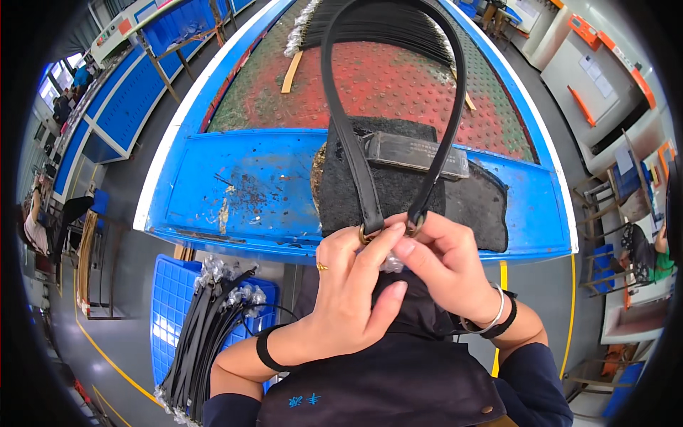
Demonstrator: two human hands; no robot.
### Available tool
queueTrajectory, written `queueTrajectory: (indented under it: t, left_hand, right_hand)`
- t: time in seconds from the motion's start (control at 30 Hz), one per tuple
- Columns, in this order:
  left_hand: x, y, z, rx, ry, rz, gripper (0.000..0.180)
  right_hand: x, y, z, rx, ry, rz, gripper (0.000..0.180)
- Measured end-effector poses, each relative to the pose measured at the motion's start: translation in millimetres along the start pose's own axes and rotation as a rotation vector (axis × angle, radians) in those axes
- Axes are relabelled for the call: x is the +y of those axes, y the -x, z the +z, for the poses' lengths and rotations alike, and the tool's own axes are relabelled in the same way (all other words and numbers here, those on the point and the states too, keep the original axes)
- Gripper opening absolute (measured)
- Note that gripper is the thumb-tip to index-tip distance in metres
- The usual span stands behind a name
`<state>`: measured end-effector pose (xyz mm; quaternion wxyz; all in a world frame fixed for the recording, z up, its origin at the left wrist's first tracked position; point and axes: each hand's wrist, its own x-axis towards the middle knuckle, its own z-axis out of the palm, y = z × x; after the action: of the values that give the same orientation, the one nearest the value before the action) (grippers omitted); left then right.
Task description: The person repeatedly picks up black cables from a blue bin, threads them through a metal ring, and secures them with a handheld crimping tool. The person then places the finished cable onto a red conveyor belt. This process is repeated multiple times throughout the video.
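Observation:
A black leather bag strap [353, 153] with stitched edges rises in a tall loop in front of me, its two ends brought together. Brass-coloured rings show at the ends. My left hand [348, 295] is closed at the left end, fingers pinching near its ring [364, 235]. My right hand [445, 260] grips the right end beside the other ring [415, 225], thumb and fingers pressed together. Clear plastic wrapping [392, 263] peeks out below the fingertips. Exactly what the fingertips press between the ends is hidden.
Beyond my hands stands a blue bench [284, 206] with a black pad [377, 192] and a dark rectangular block [420, 153]. On its red textured top [384, 78] lie many black straps [373, 28]. Lower left, a blue crate [171, 320] holds wrapped black straps [206, 320].

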<state>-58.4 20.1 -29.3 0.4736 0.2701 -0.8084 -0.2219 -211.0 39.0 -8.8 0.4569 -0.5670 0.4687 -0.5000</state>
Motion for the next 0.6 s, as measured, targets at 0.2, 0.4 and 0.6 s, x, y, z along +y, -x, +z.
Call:
queueTrajectory:
  t: [0.2,0.4,0.6]
  left_hand:
    - [-14.4,0.5,-47.8,0.272,0.872,-0.264,0.013]
    - [-27.3,-20.6,-105.5,0.179,0.769,-0.343,0.012]
    - [-58.7,-77.0,-148.8,-0.166,-0.169,-0.267,0.015]
  right_hand:
    - [-40.8,11.3,-35.4,0.197,0.099,0.085,0.014]
    - [-55.0,-0.4,-117.4,0.331,0.923,-0.054,0.018]
    - [-58.2,-40.8,-186.5,0.314,1.471,-0.255,0.009]
